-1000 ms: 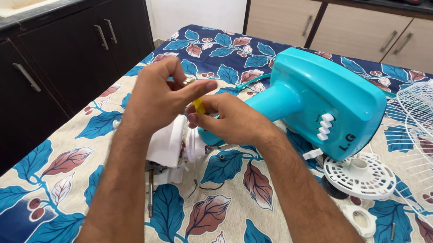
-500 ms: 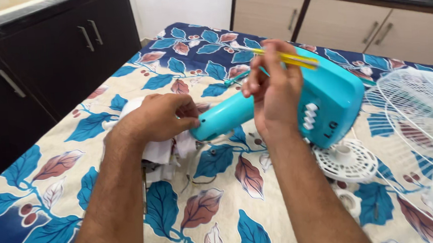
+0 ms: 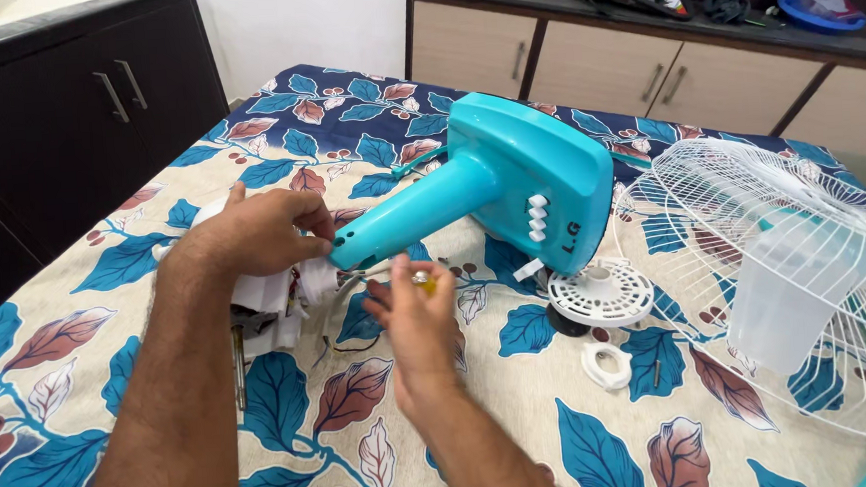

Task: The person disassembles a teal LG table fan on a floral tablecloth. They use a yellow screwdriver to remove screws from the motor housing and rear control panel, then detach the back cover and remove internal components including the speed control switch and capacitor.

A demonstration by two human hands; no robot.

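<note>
A white ring point(image 3: 607, 365) and a round white vented cap point(image 3: 599, 294) lay near the right hand point(image 3: 413, 320), whose fingers pinched a small yellow tool point(image 3: 422, 280). The left hand point(image 3: 252, 234) clasped the white motor housing point(image 3: 266, 294) at the turquoise fan stand point(image 3: 490, 185). A white wire grille point(image 3: 794, 251) lay off to the right.
</note>
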